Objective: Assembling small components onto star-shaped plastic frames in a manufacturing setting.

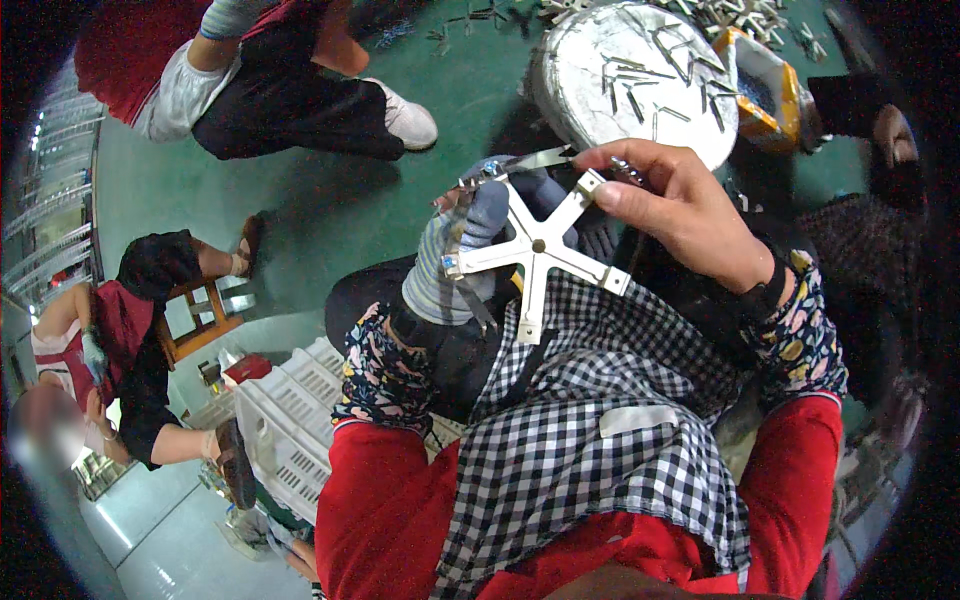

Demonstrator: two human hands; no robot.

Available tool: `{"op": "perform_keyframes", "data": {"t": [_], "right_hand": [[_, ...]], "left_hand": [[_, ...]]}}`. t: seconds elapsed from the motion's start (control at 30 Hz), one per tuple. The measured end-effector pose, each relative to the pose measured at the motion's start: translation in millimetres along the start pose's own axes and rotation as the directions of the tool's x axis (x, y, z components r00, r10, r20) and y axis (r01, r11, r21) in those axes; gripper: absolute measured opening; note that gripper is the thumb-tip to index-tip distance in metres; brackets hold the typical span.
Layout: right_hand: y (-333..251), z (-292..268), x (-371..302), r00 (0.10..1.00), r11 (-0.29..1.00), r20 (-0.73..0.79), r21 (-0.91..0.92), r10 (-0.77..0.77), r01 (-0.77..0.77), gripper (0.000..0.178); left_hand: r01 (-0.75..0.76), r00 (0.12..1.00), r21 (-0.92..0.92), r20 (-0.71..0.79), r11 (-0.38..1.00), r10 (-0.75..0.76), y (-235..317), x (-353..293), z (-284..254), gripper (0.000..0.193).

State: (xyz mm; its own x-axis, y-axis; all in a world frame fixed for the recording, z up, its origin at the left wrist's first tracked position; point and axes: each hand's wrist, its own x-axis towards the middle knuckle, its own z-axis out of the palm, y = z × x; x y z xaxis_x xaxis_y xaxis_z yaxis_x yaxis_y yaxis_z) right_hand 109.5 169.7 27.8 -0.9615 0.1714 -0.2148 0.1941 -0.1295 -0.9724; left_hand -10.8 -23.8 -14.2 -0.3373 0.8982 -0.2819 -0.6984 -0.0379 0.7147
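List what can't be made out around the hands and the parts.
All in the head view:
- Left hand: some fingers hidden behind the star.
- Shiny bits at the right hand: too small to tell their kind; fingers partly cover them.
- Blue contents of the yellow box: too small to tell apart.
- Metal pile: cut off by the top edge.

Around us spreads a green floor [320, 215], with racks [55, 195] lining the left edge. We see a white crate [285, 425] at lower left, a red item [247, 369] just beyond it, and a wooden frame [205, 340] near a person in maroon [122, 330]. At upper left, we see another person [270, 115] wearing a pale shoe [410, 118].
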Motion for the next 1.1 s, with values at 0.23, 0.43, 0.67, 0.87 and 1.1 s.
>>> {"op": "perform_keyframes", "data": {"t": [0.23, 0.43, 0.67, 0.87, 1.1], "right_hand": [[-0.9, -2.2, -0.6, 0.999, 0.996, 0.024, 0.086, 0.032, -0.034, 0.026], [-2.3, -1.7, -0.6, 0.993, 0.984, 0.091, 0.158, 0.069, -0.083, 0.024], [2.2, 3.1, -0.3, 0.995, 0.996, 0.097, 0.076, 0.029, -0.037, 0.024], [14.1, -17.8, 10.4, 0.983, 0.976, -0.115, -0.183, -0.142, 0.12, 0.026], [17.0, -85.3, 34.5, 0.843, 0.689, -0.374, -0.725, -0.386, -0.007, 0.022]], "left_hand": [[0.068, 0.996, -0.032, -0.053, 0.997, -0.069, -2.9, 8.0, 11.2, 0.059], [0.304, 0.936, 0.146, 0.138, 0.941, -0.324, -8.5, 10.1, 6.0, 0.067], [0.256, 0.955, 0.03, 0.148, 0.966, -0.258, -2.4, 5.9, 17.5, 0.072], [0.224, 0.975, -0.158, 0.034, 0.962, -0.221, 0.6, 0.1, 22.0, 0.054], [0.222, 0.975, -0.086, 0.034, 0.971, -0.22, -3.2, 4.3, 8.0, 0.055]]}}
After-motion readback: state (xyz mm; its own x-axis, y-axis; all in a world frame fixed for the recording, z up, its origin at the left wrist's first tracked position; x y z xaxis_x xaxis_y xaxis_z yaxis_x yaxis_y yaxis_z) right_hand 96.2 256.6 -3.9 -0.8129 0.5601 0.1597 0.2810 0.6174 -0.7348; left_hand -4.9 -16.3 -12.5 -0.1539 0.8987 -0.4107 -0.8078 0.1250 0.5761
